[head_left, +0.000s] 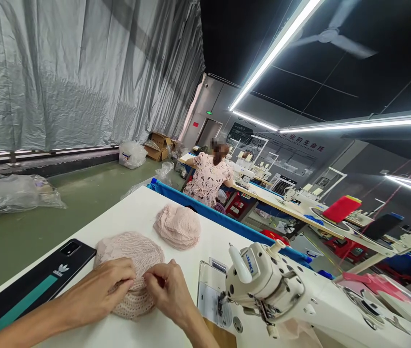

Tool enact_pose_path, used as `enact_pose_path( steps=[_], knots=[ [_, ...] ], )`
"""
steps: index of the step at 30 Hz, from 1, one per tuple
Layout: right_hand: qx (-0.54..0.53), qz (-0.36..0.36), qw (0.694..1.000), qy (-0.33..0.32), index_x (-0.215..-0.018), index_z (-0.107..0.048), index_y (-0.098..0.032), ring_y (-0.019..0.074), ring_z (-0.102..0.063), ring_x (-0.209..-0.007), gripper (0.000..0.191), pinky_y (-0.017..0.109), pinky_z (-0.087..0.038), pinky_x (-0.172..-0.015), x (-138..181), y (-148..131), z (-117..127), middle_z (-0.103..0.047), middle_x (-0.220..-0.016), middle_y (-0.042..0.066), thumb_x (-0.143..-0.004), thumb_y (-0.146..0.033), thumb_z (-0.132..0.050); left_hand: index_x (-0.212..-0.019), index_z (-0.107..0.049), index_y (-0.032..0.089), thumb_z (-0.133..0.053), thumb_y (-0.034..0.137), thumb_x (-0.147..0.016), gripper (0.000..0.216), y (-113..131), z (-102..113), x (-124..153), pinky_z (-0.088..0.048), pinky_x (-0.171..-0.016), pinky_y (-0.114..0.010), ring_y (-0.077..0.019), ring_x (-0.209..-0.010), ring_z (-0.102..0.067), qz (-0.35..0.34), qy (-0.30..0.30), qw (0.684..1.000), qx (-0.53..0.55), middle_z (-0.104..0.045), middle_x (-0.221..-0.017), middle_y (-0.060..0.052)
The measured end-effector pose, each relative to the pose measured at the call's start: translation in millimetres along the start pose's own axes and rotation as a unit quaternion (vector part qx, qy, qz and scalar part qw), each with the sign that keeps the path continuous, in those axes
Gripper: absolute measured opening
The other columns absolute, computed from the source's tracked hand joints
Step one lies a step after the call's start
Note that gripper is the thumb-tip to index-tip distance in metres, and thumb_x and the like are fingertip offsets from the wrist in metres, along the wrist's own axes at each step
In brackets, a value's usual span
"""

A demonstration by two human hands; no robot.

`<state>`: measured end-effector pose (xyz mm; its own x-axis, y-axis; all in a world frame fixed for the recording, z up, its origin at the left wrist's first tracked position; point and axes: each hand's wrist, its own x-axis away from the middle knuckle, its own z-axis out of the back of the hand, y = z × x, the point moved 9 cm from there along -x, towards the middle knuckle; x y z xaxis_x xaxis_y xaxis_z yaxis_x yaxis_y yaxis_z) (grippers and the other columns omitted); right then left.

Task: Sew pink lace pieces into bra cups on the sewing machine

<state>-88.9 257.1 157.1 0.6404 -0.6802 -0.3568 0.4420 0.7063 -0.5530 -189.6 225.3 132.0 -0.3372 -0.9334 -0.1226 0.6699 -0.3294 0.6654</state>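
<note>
My left hand (98, 290) and my right hand (167, 289) both pinch the near side of a pale pink knitted cap (131, 251) lying flat on the white table (133, 208). Fingers of each hand are closed on the knit, the hands almost touching. A second pink knitted cap (177, 226) lies a little farther back on the table, apart from both hands. The head of a white sewing machine (263, 282) stands just right of my right hand.
A black phone (31, 290) with a teal stripe lies at the table's left edge. A person (208, 176) in a floral top sits with their back to me at a farther sewing table (292, 205). Plastic bags (9, 193) and cardboard boxes (158, 145) line the green floor by the grey curtain.
</note>
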Motion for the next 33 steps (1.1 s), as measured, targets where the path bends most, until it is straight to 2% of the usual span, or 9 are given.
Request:
enact_pose_path(
  steps=[4, 7, 11, 14, 16, 21, 24, 28, 33],
  knots=[
    [0.004, 0.013, 0.999, 0.043, -0.056, -0.045, -0.017, 0.0088, -0.034, -0.049, 0.031, 0.028, -0.038, -0.072, -2.0, 2.9, 2.2, -0.042, -0.051, -0.006, -0.087, -0.019, -0.044, -0.072, -0.044, 0.020, -0.032, 0.039, -0.095, 0.032, -13.0, 4.1, -5.8, -0.038, -0.070, -0.029, -0.0196, -0.075, -0.053, 0.013, 0.023, 1.000, 0.009, -0.057, -0.079, -0.002],
    [0.013, 0.019, 0.995, 0.098, -0.085, -0.063, -0.020, 0.0133, -0.048, -0.055, 0.027, 0.030, -0.037, -0.070, 2.8, 7.7, 4.3, -0.057, -0.062, -0.001, -0.096, -0.024, -0.039, -0.070, -0.047, 0.020, -0.032, 0.044, -0.093, 0.036, -22.5, 12.6, -9.9, -0.039, -0.069, -0.030, -0.0200, -0.072, -0.052, 0.029, 0.064, 0.997, 0.013, -0.058, -0.076, -0.002],
    [-0.032, 0.040, 0.981, 0.189, -0.107, -0.058, -0.021, 0.0176, -0.058, -0.070, 0.023, 0.028, -0.043, -0.066, 15.4, 3.9, 17.0, -0.062, -0.076, 0.002, -0.101, -0.026, -0.036, -0.069, -0.054, 0.020, -0.033, 0.050, -0.088, 0.041, -29.2, 45.3, -15.8, -0.038, -0.063, -0.030, -0.0210, -0.068, -0.051, 0.061, 0.128, 0.990, 0.013, -0.058, -0.070, -0.002],
    [-0.017, 0.109, 0.984, 0.143, -0.119, -0.055, -0.024, 0.0199, -0.061, -0.091, 0.024, 0.032, -0.049, -0.079, 17.9, -19.1, 13.4, -0.062, -0.106, 0.007, -0.098, -0.020, -0.044, -0.079, -0.060, 0.019, -0.032, 0.052, -0.088, 0.045, -25.3, 84.2, -19.0, -0.040, -0.065, -0.030, -0.0229, -0.073, -0.054, 0.079, 0.186, 0.979, 0.012, -0.062, -0.077, -0.003],
    [0.020, 0.138, 0.983, 0.118, -0.136, -0.044, -0.027, 0.0245, -0.056, -0.112, 0.046, 0.039, -0.049, -0.091, 17.6, -30.6, 10.4, -0.052, -0.130, 0.011, -0.092, -0.016, -0.053, -0.081, -0.060, 0.019, -0.035, 0.050, -0.086, 0.041, -15.8, 99.3, -22.3, -0.040, -0.068, -0.030, -0.0234, -0.078, -0.054, 0.071, 0.195, 0.978, 0.003, -0.063, -0.082, -0.004],
    [0.042, 0.121, 0.978, 0.165, -0.149, -0.016, -0.021, 0.0256, -0.056, -0.115, 0.087, 0.037, -0.050, -0.089, 10.6, -22.0, 14.8, -0.040, -0.145, 0.018, -0.081, -0.015, -0.069, -0.058, -0.044, 0.021, -0.044, 0.044, -0.074, 0.028, 6.3, 61.4, -29.0, -0.030, -0.057, -0.028, -0.0174, -0.061, -0.041, 0.035, 0.070, 0.997, 0.001, -0.043, -0.059, 0.003],
    [0.124, 0.145, 0.974, 0.125, -0.143, -0.029, -0.021, 0.0228, -0.064, -0.091, 0.071, 0.035, -0.048, -0.080, 12.7, -15.3, -0.5, -0.064, -0.117, 0.009, -0.080, -0.010, -0.060, -0.059, -0.039, 0.021, -0.041, 0.041, -0.072, 0.024, 3.0, 34.5, -25.3, -0.025, -0.056, -0.028, -0.0164, -0.060, -0.036, 0.047, 0.044, 0.998, 0.008, -0.035, -0.059, 0.004],
    [0.157, 0.142, 0.967, 0.139, -0.128, -0.045, -0.019, 0.0213, -0.062, -0.075, 0.045, 0.032, -0.043, -0.069, 32.2, -5.4, -6.0, -0.066, -0.091, 0.005, -0.086, -0.005, -0.044, -0.059, -0.037, 0.023, -0.047, 0.045, -0.077, 0.030, -14.5, 28.4, -22.8, -0.023, -0.058, -0.028, -0.0161, -0.059, -0.034, 0.083, 0.061, 0.994, 0.025, -0.032, -0.061, 0.004],
    [0.164, 0.127, 0.966, 0.156, -0.126, -0.049, -0.023, 0.0224, -0.059, -0.084, 0.048, 0.033, -0.044, -0.072, 42.4, -15.4, -3.4, -0.060, -0.114, 0.009, -0.081, -0.011, -0.058, -0.061, -0.041, 0.022, -0.053, 0.060, -0.079, 0.043, -20.7, 32.8, -24.3, -0.024, -0.057, -0.027, -0.0152, -0.058, -0.035, 0.100, 0.070, 0.989, 0.081, -0.031, -0.062, 0.005]
  ],
)
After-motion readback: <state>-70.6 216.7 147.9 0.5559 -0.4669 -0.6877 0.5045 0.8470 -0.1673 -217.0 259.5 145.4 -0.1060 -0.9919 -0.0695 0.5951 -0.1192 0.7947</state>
